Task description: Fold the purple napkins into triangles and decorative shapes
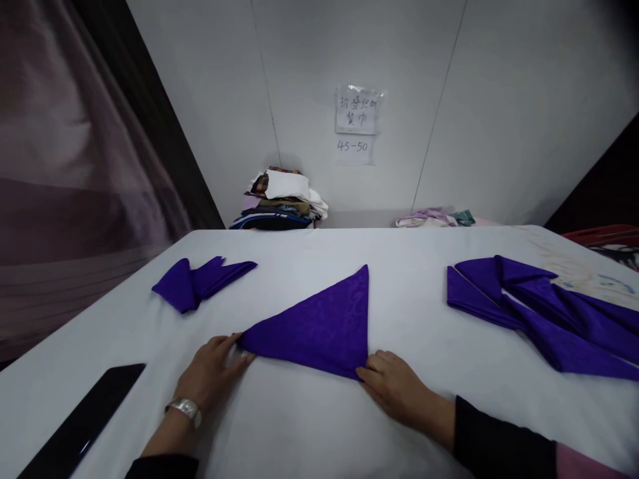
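Observation:
A purple cloth napkin (324,326) lies folded into a triangle in the middle of the white table (309,419). My left hand (212,372), with a silver watch on the wrist, pinches the triangle's left corner. My right hand (392,382) pinches the bottom right corner, fingers curled on the cloth. A finished folded purple napkin (197,283) sits to the far left. A pile of several unfolded purple napkins (544,309) lies to the right.
A black flat object (82,422) lies at the table's near left edge. Stacked folded clothes (282,199) and more cloth (432,217) sit behind the table against the white wall, under a paper sign (357,123). A curtain (74,166) hangs at left.

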The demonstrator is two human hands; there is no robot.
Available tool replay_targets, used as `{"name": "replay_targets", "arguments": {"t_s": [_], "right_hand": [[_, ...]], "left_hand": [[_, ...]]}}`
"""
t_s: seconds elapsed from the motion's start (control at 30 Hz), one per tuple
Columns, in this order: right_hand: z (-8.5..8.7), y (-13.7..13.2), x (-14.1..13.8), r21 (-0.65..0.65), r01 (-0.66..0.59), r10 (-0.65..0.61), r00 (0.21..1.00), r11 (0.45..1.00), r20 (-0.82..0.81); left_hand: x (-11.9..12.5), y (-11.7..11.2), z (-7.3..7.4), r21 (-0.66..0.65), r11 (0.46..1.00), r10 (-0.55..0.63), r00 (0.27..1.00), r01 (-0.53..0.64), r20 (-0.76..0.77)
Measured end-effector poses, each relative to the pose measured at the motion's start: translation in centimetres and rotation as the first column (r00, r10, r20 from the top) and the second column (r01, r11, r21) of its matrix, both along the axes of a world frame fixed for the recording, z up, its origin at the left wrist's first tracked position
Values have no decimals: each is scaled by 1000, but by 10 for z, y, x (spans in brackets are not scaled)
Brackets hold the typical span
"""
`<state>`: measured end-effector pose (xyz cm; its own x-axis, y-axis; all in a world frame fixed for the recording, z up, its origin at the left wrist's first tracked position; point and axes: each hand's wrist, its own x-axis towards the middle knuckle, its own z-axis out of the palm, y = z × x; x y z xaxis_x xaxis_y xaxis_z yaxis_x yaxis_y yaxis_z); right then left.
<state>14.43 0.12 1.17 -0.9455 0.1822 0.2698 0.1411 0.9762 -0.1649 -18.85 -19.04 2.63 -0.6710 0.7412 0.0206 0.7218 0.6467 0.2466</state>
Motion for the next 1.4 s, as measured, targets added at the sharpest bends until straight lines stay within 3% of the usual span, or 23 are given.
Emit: {"name": "replay_targets", "arguments": {"t_s": [0.4, 0.57, 0.7, 0.8, 1.07, 1.27, 1.4], "right_hand": [[4, -2, 15, -147, -23, 21, 1000, 989, -19], [18, -1, 13, -128, -67, 52, 992, 989, -111], [30, -4, -5, -97, -194, 180, 974, 976, -135], [27, -9, -24, -19, -289, 286, 955, 957, -74], [12, -7, -42, 55, -110, 112, 993, 992, -45], [11, -4, -35, 70, -107, 113, 989, 992, -91], [7, -4, -33, 84, -148, 153, 986, 985, -65]], "left_hand": [[11, 2, -1, -41, 997, -66, 989, 61, -132], [16, 2, -1, -3, 999, -53, 988, 53, -146], [19, 2, -2, 33, 998, -45, 988, 50, -145], [20, 1, -5, 56, 998, -31, 988, 40, -152], [21, 7, -8, 127, 992, 6, 979, 20, -202], [20, 19, 2, 150, 988, 58, 964, -20, -258], [16, 17, -1, 76, 997, 9, 971, 9, -241]]}}
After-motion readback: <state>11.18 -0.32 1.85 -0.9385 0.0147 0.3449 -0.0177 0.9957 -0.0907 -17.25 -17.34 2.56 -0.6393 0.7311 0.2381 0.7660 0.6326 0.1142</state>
